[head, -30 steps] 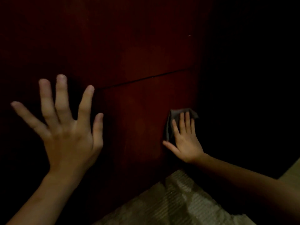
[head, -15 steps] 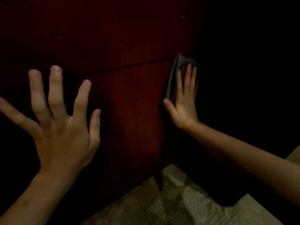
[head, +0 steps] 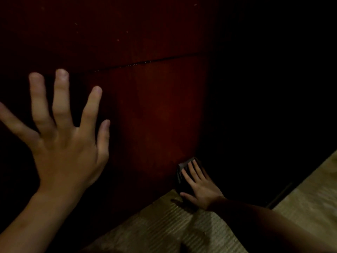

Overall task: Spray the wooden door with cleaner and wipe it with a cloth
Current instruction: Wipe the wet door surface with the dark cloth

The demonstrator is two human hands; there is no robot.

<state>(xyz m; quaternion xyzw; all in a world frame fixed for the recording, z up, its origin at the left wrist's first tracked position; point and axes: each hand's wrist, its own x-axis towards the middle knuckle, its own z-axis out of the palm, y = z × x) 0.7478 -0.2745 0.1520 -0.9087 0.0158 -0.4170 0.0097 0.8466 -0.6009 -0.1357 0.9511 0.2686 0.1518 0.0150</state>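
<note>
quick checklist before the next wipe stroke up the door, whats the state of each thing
1. Cloth under the right hand, straight fingers pressing it: ok.
2. Cloth against the wooden door, low by the floor: ok.
3. Left hand spread open, holding nothing, well aside from the cloth: ok.
4. Groove above, pale specks along it, unwiped: not ok.
5. Door surface to the right of the cloth: cannot tell, too dark.

Door (head: 160,110) face bare between left hand (head: 67,143) and right hand (head: 202,187); floor (head: 164,225) blocks right hand below.
</note>
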